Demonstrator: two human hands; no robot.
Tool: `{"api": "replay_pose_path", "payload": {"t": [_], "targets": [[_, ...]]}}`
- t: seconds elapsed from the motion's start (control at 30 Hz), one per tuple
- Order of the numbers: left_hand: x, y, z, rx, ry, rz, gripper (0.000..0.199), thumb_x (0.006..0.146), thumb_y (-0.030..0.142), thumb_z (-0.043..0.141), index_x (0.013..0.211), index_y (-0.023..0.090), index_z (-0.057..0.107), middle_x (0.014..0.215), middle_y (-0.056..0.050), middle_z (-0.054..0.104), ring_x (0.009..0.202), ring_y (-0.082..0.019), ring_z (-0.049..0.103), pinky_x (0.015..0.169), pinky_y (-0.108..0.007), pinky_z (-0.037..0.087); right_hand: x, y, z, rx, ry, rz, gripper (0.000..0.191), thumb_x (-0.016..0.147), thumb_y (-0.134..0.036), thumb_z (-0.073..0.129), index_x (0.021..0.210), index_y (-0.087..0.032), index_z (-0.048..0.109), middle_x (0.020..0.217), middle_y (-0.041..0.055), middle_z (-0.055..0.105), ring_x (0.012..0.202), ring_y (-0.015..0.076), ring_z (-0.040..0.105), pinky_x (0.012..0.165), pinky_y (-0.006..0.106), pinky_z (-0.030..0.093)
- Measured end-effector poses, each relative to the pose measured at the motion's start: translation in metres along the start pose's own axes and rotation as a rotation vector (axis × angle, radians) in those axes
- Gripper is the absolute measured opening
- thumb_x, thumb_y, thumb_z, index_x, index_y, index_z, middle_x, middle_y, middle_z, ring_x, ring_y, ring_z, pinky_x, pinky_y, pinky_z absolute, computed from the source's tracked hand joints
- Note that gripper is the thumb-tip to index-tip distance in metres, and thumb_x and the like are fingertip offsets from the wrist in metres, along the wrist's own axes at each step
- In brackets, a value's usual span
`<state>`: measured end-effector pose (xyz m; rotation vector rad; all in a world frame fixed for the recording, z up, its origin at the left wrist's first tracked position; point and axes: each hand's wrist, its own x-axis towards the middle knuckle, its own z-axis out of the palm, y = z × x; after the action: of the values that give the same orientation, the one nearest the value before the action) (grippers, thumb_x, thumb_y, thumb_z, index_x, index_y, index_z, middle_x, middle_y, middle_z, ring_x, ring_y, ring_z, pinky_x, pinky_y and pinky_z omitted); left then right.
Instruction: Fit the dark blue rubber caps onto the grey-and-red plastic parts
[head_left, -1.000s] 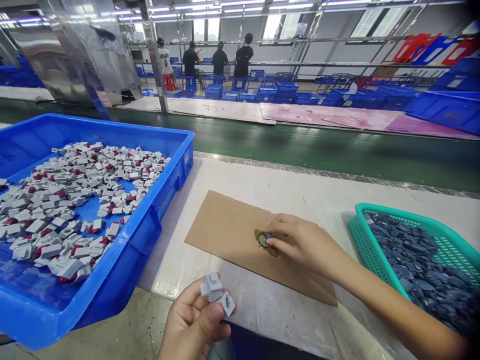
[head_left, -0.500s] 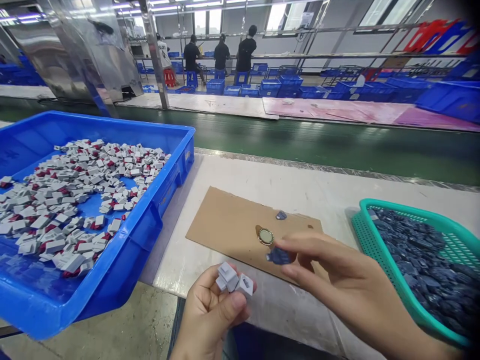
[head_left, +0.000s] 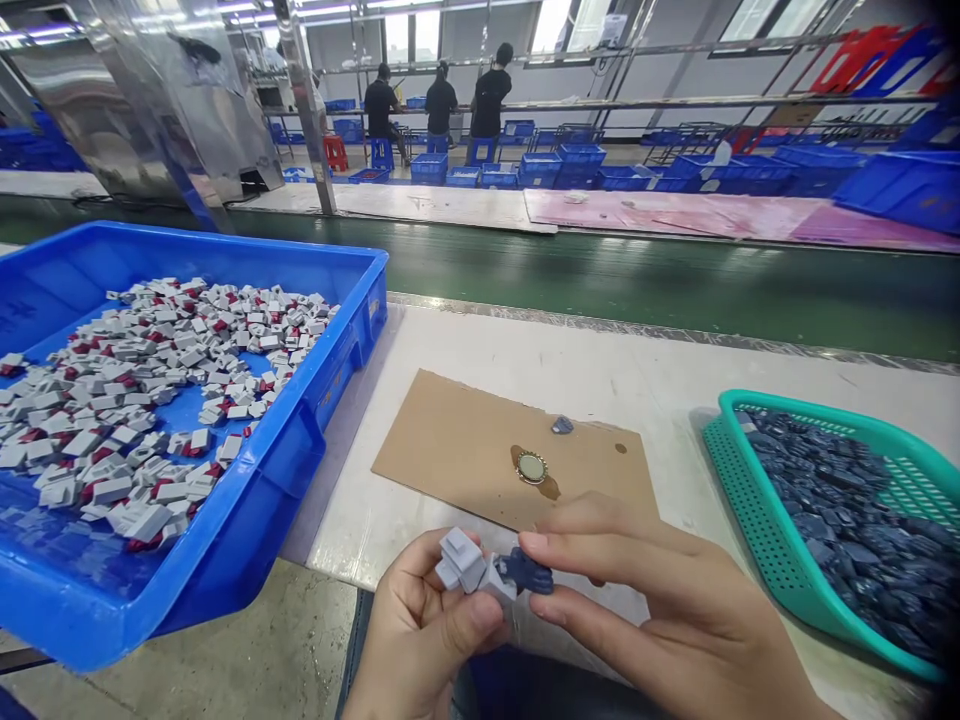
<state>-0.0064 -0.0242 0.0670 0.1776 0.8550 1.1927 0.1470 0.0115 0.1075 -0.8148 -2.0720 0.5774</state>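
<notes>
Site type: factory production floor; a long green conveyor belt (head_left: pixel 622 285) runs across 12 o'clock; beyond it, three workers (head_left: pixel 441 103) are stationed between 11 and 12 o'clock; blue crates (head_left: pixel 538 171) stand in rows from 12 to 2 o'clock; a blue tray (head_left: pixel 262 515) at 9 o'clock and a green basket (head_left: pixel 741 505) at 4 o'clock each hold loose small parts (head_left: pixel 112 489).

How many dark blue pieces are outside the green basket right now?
2: one held piece in the right hand, at the gray parts in the left hand; one loose piece near the far edge of the cardboard. The hands may hide more.
</notes>
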Motion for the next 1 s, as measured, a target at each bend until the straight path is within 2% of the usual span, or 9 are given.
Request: {"api": "replay_pose_path", "payload": {"t": [0.2,0.33,0.5,0.63,0.77,1.0], "targets": [[0.0,0.002,0.0,0.04,0.0,0.023,0.04,0.041,0.024,0.086,0.074,0.015,0.065,0.061,0.001,0.062,0.052,-0.011,0.057,0.051,-0.021,0.045,0.002,0.0,0.0,-0.019,-0.028,-0.018,0.027,0.076,-0.014,0.065,0.1,-0.025,0.061,0.088,0.0009,0.065,0.083,0.0133,0.062,0.069,0.018,0.054],[0.0,0.003,0.001,0.0,-0.005,0.048,0.035,0.042,0.019,0.086,0.071,0.015,0.067,0.056,0.002,0.062,0.046,-0.007,0.054,0.046,-0.016,0.044,0.003,-0.003,-0.002,-0.055,-0.097,-0.026,0.029,0.077,-0.011,0.062,0.103,-0.023,0.06,0.09,0.0015,0.065,0.086,0.0138,0.061,0.072,0.018,0.053],[0.001,0.002,-0.001,-0.006,-0.032,0.08,0.032,0.043,0.014,0.085,0.071,0.015,0.069,0.059,0.001,0.067,0.047,-0.006,0.057,0.047,-0.013,0.046,0.007,-0.005,-0.009,0.006,-0.211,0.044,0.027,0.076,-0.01,0.064,0.099,-0.025,0.061,0.09,-0.0013,0.065,0.082,0.0107,0.062,0.07,0.014,0.052],[0.0,0.002,-0.005,0.028,-0.054,0.089,0.033,0.043,0.012,0.085,0.072,0.015,0.07,0.063,0.0,0.07,0.053,-0.007,0.061,0.051,-0.012,0.046,0.012,-0.004,-0.01,0.107,-0.291,0.115,0.027,0.076,-0.013,0.065,0.099,-0.027,0.061,0.086,-0.0027,0.065,0.079,0.0104,0.062,0.07,0.015,0.051],[-0.001,0.003,-0.007,0.025,-0.039,0.065,0.035,0.041,0.011,0.085,0.072,0.016,0.07,0.063,0.0,0.07,0.054,-0.009,0.062,0.052,-0.014,0.046,0.014,-0.001,-0.007,0.181,-0.276,0.102,0.02,0.076,-0.013,0.065,0.094,-0.022,0.064,0.083,0.0011,0.066,0.076,0.0134,0.063,0.066,0.018,0.053],[0.009,-0.003,-0.015,0.114,-0.027,0.028,0.035,0.046,0.015,0.083,0.077,0.015,0.068,0.07,-0.004,0.07,0.066,-0.015,0.064,0.062,-0.021,0.047,0.007,0.01,0.001,0.103,-0.242,0.075,0.017,0.075,-0.01,0.065,0.09,-0.019,0.064,0.08,0.0018,0.066,0.072,0.0125,0.062,0.062,0.018,0.051]]}}
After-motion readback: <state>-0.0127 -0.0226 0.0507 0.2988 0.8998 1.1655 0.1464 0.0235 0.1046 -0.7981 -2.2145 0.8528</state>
